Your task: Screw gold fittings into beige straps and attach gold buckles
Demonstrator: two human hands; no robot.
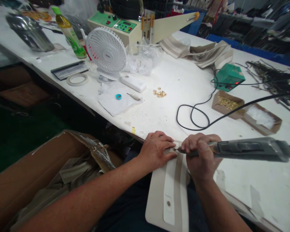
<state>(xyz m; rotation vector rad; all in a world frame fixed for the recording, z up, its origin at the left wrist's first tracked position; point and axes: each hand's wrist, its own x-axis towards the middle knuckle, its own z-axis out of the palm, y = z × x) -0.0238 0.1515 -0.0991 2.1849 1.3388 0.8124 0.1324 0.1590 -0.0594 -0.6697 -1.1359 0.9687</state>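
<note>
My right hand (203, 158) is wrapped around a grey electric screwdriver (251, 149), held nearly level with its bit pointing left. The bit meets a beige and white panel (158, 196) at its upper end, by the table edge. Against that same end, my left hand (157, 149) presses and steadies the panel, thumb and fingers on either side of the bit tip. The rest of the panel slopes down over my lap. Near its lower end sits a small dark round fitting (168, 203). Whatever is under the bit is too small to make out.
Small gold parts (160, 93) lie on the white table (159, 119). A looped black cable (193, 129) and a green power box (229, 77) are rightward, by cardboard trays (228, 104). A white fan (106, 50) stands at left. Below is a large carton (38, 161).
</note>
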